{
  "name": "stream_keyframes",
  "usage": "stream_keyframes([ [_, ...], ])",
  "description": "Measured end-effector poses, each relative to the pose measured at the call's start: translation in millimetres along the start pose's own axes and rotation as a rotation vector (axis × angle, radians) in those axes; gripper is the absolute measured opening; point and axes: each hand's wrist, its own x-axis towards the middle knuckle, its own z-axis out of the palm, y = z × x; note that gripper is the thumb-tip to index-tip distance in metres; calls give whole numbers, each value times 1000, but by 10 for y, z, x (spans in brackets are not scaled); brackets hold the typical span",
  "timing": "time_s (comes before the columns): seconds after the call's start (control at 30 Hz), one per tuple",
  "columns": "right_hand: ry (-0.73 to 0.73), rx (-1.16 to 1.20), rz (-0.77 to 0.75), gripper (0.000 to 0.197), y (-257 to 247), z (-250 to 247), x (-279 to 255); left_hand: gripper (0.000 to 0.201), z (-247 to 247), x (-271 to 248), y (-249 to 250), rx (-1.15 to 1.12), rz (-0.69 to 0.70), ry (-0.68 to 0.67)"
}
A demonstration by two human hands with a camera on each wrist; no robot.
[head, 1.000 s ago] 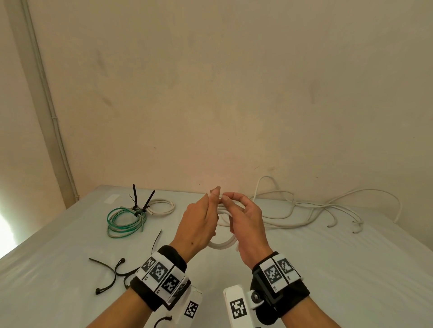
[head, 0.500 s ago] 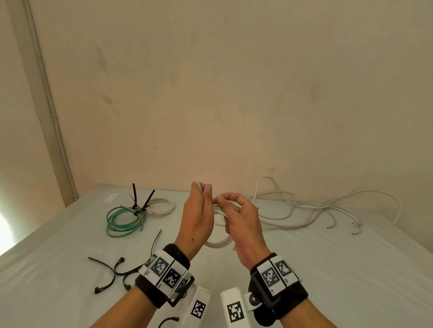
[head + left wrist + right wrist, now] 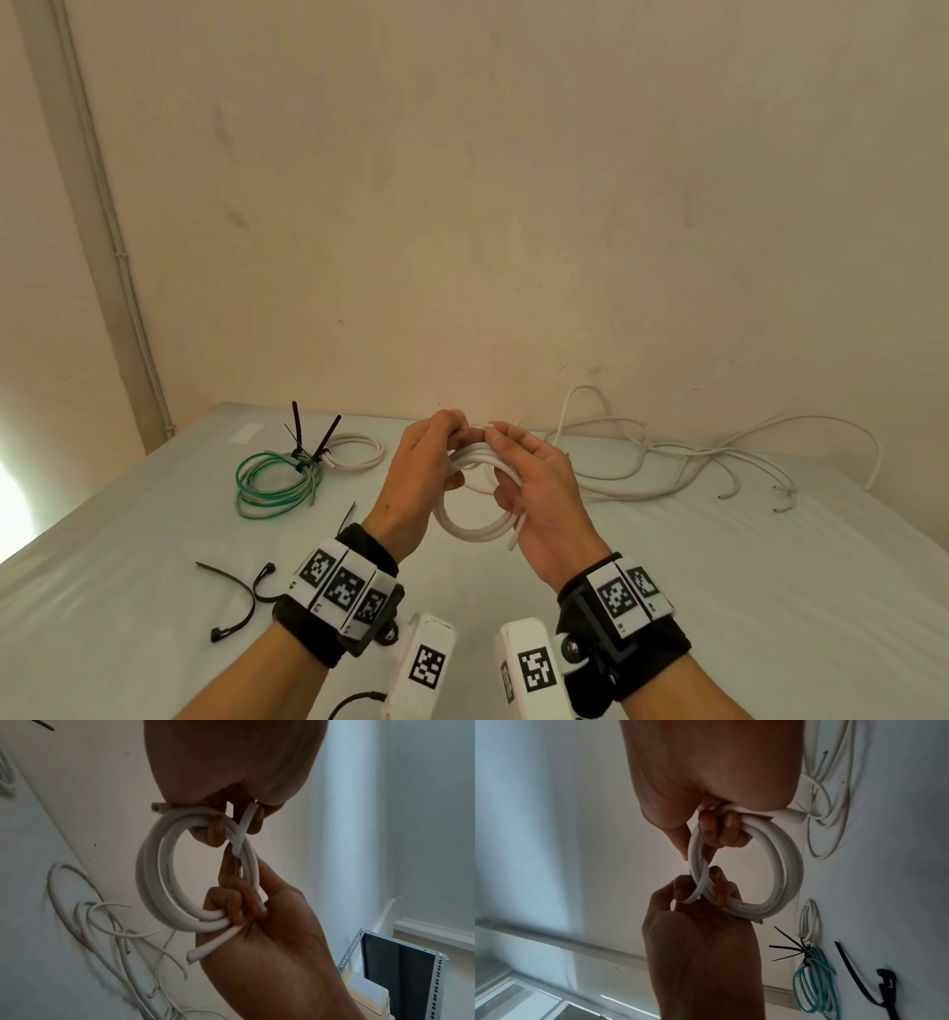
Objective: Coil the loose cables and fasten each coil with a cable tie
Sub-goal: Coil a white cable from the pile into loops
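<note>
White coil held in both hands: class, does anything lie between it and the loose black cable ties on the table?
Nothing visible does. The white coil is held above the table by the left hand and right hand; the loose cable ties lie at front left, with bare tabletop between.

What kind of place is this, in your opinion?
Probably a plain indoor work room: a bare wall, a table with loose cables and cable ties, a metal rack.

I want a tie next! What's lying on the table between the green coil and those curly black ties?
One straight black cable tie lies there on the table, seen in the head view.
</note>
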Motion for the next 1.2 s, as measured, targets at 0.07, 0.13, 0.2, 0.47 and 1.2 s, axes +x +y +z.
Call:
stream_keyframes([
  [0.07, 6, 22, 15, 23, 2, -23, 5, 41, -18, -2, -5, -26, -30, -42],
  [0.13, 16, 27, 19, 22, 10, -40, 8, 34, -30, -3, -1, -73, -49, -80],
  [0.2, 17, 41, 12, 23, 14, -39, 1, 34, -47, -4, -8, -92, -44, -103],
  [0.47, 3, -26, -38, 16, 5, -28, 14, 40, -54, 2, 0, -21, -40, -119],
  [1.2, -34, -89, -121, 18, 25, -89, 69, 27, 18, 36, 50, -24, -146, -25],
])
